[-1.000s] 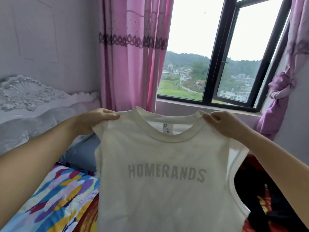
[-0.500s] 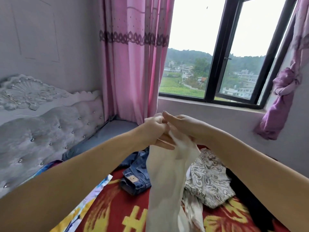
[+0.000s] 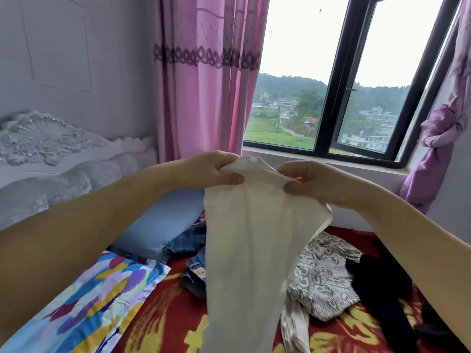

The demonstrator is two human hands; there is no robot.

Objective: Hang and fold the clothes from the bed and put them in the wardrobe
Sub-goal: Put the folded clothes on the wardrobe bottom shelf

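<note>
The bed (image 3: 163, 324), under a red cover with yellow patterns, fills the lower part of the view and serves as the landmark, with its carved white headboard (image 3: 51, 154) at its left end. Beyond the bed hang a pink curtain (image 3: 204, 80) and a dark-framed window (image 3: 336, 93), and a knotted purple curtain (image 3: 438, 138) hangs past the bed's far right corner. On the bed, toward the headboard, lie a pale blue pillow (image 3: 158, 225) and a pillow with multicoloured brush-stroke print (image 3: 84, 307). Above the middle of the bed hangs the cream T-shirt (image 3: 249, 250), doubled lengthwise into a narrow strip with its plain side outward; no writing shows on it. Behind it on the bed lie blue jeans (image 3: 193, 256) with a small tan waistband patch, its lettering too small to read, a grey-and-white patterned garment (image 3: 323, 276) whose letter-like shapes cannot be made out as words, and a black garment (image 3: 382, 289) toward the bed's right side. Both forearms reach forward over the bed. The left hand (image 3: 211, 171) holds the top of the shirt in a narrow grip, thumb underneath and fingers curled over the bunched edge; the right hand (image 3: 313, 182) pinches the same top edge just beside it, thumb and fingers closed on the cloth.
</note>
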